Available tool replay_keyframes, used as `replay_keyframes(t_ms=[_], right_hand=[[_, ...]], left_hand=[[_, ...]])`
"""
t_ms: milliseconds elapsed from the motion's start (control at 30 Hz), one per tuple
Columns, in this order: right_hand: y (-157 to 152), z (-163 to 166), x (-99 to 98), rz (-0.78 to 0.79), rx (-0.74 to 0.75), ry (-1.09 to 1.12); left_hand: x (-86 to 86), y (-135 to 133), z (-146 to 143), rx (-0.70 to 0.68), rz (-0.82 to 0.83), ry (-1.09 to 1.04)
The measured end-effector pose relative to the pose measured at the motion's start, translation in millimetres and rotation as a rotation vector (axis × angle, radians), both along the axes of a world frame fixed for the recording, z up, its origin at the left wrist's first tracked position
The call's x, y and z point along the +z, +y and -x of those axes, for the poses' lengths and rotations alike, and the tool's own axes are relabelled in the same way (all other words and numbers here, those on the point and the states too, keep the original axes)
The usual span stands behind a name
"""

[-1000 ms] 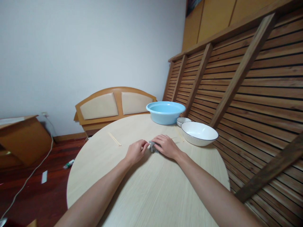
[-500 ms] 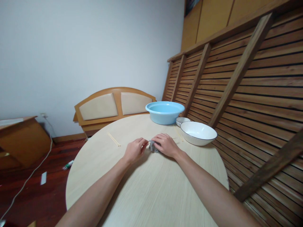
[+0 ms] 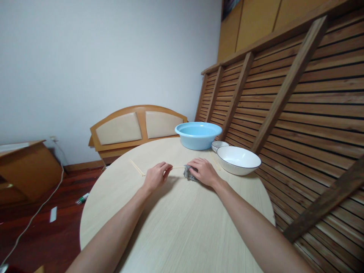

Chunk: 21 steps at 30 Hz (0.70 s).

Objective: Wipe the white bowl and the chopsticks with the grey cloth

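My left hand (image 3: 156, 176) pinches one end of a thin pale chopstick (image 3: 178, 167) just above the round wooden table (image 3: 176, 223). The chopstick runs to the right into a small grey cloth (image 3: 188, 173). My right hand (image 3: 204, 171) is closed over that cloth, which hides the stick's far end. Both hands sit near the table's middle, a short gap apart.
Another pair of chopsticks (image 3: 137, 167) lies to the left of my left hand. A white bowl (image 3: 238, 160), a smaller bowl (image 3: 219, 145) and a light blue basin (image 3: 198, 135) stand at the far right. A slatted wooden panel (image 3: 298, 113) leans along the right side. A padded headboard (image 3: 136, 127) stands behind the table.
My hands have moved apart: the left drew leftward and the right shifted slightly right with the cloth, baring a length of chopstick between them.
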State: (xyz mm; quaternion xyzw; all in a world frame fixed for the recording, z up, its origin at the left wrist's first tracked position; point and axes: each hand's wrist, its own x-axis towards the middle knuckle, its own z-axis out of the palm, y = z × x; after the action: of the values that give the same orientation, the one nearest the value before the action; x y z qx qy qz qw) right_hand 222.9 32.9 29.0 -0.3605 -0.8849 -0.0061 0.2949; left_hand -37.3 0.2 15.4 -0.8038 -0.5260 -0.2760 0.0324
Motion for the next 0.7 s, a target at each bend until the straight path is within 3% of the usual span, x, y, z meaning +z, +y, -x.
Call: replay_keyframes(t_ms=[367,700], right_hand=[[9,-15,-4.9,0.017,-0.052,0.034],[7,-14,-7.9,0.008,-0.005,0.024]], left_hand=[[1.5,6,18,0.089,0.014,-0.035],[-6.9,7,14,-0.021,0.118,-0.088]])
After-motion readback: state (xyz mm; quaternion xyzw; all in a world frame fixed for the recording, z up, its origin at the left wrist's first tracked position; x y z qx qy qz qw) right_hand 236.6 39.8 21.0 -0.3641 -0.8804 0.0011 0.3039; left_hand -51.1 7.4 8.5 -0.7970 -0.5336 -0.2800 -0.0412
